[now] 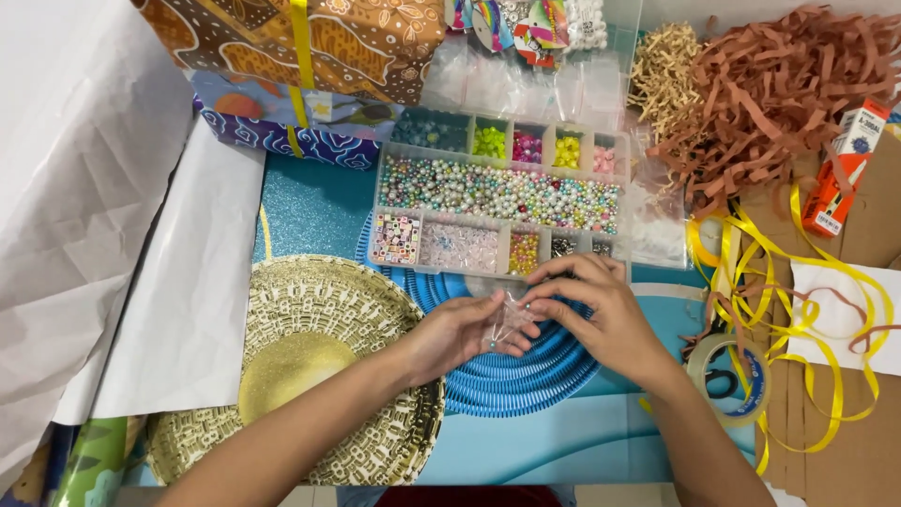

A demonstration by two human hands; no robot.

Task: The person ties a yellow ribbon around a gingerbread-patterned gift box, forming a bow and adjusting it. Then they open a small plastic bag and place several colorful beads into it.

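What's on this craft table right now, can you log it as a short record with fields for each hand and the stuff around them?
left hand: left hand pinches a small clear plastic bag
right hand: right hand fingers on the same bag, over the blue ridged mat
behind hands: clear bead organizer box with many-coloured beads in compartments
left side: gold woven round mat, white paper sheet
right side: tape roll, yellow ribbon, brown shredded paper
top: patterned wrapped boxes
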